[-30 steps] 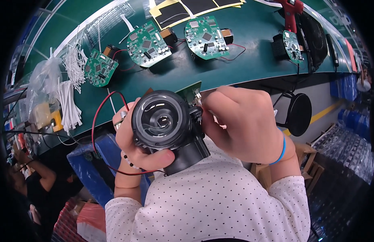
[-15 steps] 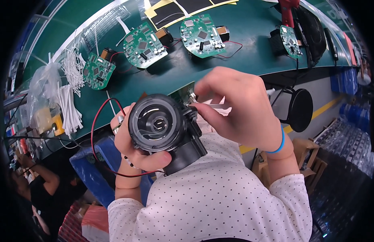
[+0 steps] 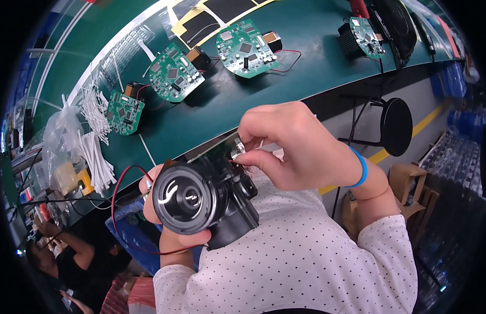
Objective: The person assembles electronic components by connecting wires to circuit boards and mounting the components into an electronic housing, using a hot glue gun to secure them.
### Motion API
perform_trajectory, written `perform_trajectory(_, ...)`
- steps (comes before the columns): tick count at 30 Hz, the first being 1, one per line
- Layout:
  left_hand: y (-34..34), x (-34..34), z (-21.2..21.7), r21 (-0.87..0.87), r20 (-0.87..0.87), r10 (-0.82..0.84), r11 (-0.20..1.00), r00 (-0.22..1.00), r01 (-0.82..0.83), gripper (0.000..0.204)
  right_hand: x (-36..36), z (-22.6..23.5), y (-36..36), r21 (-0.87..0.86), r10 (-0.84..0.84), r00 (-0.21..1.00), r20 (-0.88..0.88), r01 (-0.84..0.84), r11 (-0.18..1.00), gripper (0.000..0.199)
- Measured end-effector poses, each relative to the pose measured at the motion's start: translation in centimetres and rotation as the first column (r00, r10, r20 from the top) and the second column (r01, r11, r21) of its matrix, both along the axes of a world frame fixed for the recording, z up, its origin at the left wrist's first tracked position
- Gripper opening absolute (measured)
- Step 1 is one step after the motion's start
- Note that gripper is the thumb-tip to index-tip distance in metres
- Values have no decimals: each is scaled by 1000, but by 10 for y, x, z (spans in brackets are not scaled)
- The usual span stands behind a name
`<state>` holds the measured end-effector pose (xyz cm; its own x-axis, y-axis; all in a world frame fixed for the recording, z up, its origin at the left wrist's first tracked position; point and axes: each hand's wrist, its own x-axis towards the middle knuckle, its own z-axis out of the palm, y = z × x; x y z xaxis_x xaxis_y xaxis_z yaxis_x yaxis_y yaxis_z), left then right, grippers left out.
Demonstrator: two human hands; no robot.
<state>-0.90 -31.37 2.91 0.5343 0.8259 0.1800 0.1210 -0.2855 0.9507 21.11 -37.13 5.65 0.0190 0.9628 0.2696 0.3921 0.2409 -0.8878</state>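
My left hand [image 3: 151, 208] is closed round a black lens unit [image 3: 233, 222], whose round glass faces up. A red and black wire [image 3: 113, 209] loops from the unit out past that hand. Behind the lens stands a green circuit board [image 3: 218, 146], seen nearly edge-on, with a small metallic connector [image 3: 237, 148] at its right end. My right hand [image 3: 298, 149] pinches at this connector; a pale strip like a white flat cable [image 3: 268, 148] shows between its finger and thumb. The fingertips partly hide where strip and connector meet.
On the green table [image 3: 211, 112] lie several circuit boards [image 3: 245, 48] with black lens units under or beside them. Bundles of white cables [image 3: 96, 157] and a plastic bag [image 3: 59, 138] are at left. A black stool [image 3: 396, 126] stands right; a person [image 3: 70, 251] sits lower left.
Both hands and the lens unit have shifted left and slightly down in view. The lens has tilted. My right fingers have drawn closer round the connector, and less of the white strip shows.
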Motion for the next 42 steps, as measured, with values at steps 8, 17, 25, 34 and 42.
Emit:
perform_trajectory(8,-6,-67,-61,-621,234,-59,759,970,196,33,-1,2,-4,-14,77,996,-38,-77,997,15)
perform_trajectory(17,-16,-10,5,-283,94,171,949,981,-138,93,-2,-3,-2,44,75,995,-73,-72,996,11)
perform_trajectory(25,-17,-4,9,-486,522,319,873,791,-31,22,-4,5,10,23,204,976,-79,-203,979,13)
perform_trajectory(34,12,-31,24,264,-61,-136,953,989,147,55,-23,30,32,-220,351,936,42,-334,917,17)
perform_trajectory(42,-54,-113,-24,-597,735,529,801,425,35,61,-73,90,100,1,520,721,457,-585,811,22)
